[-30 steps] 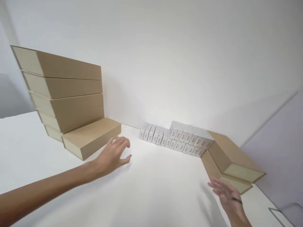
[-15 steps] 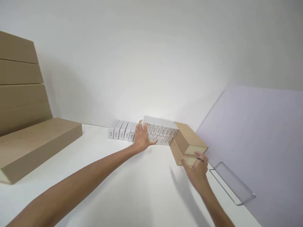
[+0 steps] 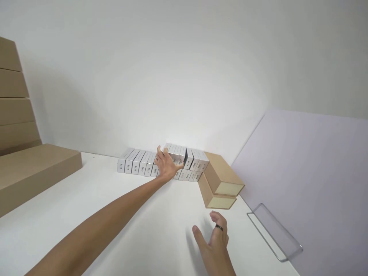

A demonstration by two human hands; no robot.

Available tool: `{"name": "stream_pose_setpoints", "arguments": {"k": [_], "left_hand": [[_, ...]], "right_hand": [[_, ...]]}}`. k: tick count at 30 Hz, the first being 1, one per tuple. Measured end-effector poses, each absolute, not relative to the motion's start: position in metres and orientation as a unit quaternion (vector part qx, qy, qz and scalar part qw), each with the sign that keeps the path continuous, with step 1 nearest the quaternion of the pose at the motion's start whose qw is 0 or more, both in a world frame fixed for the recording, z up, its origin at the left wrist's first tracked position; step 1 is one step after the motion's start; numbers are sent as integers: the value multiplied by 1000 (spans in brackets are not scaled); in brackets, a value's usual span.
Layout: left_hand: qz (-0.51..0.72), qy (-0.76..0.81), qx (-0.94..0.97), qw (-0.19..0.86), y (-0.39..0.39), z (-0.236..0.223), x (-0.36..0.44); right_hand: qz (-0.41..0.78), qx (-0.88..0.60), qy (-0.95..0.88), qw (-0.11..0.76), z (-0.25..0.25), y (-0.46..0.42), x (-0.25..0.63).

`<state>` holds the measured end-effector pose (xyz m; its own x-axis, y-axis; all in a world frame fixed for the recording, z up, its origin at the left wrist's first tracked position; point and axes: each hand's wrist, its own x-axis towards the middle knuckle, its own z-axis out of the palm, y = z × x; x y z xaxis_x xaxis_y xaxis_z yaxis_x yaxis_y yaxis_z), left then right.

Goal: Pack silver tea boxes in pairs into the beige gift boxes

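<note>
Small white boxes [image 3: 140,163] with dark print on their ends stand side by side against the wall. Toward the right they are two layers high, and a dark gap splits the upper row [image 3: 198,160]. My left hand [image 3: 166,165] is spread open across the front of these boxes, its thumb near the gap. Whether it presses on them I cannot tell. Nearer to me, my right hand [image 3: 214,243], a black ring on one finger, hangs open above the white surface with nothing in it. Two stacked brown boxes [image 3: 224,174] with pale ends lie beyond it, touching the right end of the row.
Large brown boxes [image 3: 14,111] are stacked at the far left, with another long brown box [image 3: 43,165] lying before them. A thin metal frame [image 3: 273,234] sits at the right edge of the white surface [image 3: 138,230], by a pale lilac panel [image 3: 316,172].
My right hand has drawn back toward me from the stacked brown boxes. A gap has appeared in the upper row of white boxes beside my left thumb. The view has shifted slightly.
</note>
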<state>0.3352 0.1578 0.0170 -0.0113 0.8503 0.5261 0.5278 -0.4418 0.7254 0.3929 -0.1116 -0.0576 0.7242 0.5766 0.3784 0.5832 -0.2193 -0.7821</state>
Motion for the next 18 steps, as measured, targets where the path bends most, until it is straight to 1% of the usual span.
{"name": "stream_pose_setpoints", "arguments": {"k": [8,11,14,18], "left_hand": [[510,545,635,199,145,27,360],[507,534,642,213,144,34,349],[494,493,681,222,133,30,300],[436,396,774,234,83,-5,182]], "right_hand": [[1,-767,-387,511,-61,-109,364],[-3,-762,-398,511,-63,-107,358],[-12,-756,-413,508,-61,-108,353],[-16,-750,-450,485,-54,-120,342]]}}
